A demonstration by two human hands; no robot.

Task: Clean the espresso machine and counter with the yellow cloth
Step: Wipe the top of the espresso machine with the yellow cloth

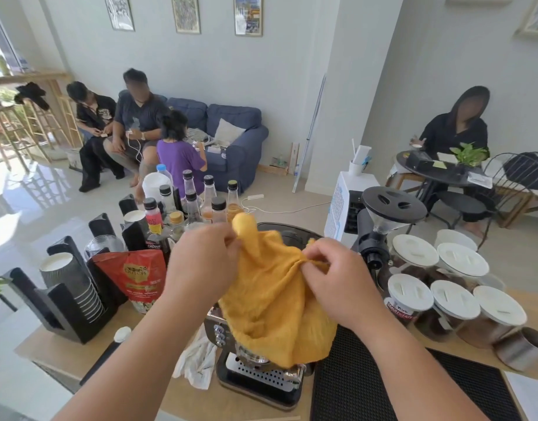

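A yellow cloth (272, 302) hangs bunched in the air between both hands, above the espresso machine (258, 378). My left hand (201, 262) pinches its upper left corner, which sticks up. My right hand (337, 278) grips a gathered fold on the right side. The cloth drapes down over the machine's top and front, hiding most of it. Only the machine's buttons, group head and perforated drip tray show below the cloth. The wooden counter (49, 347) runs under everything.
Left of the machine stand a cup dispenser (67, 293), a red powder pouch (134, 278) and several syrup bottles (188, 202). A white rag (198, 363) lies beside the drip tray. A grinder (380, 226), lidded jars (453, 302), a steel cup (523, 347) and black mat (368, 384) sit right.
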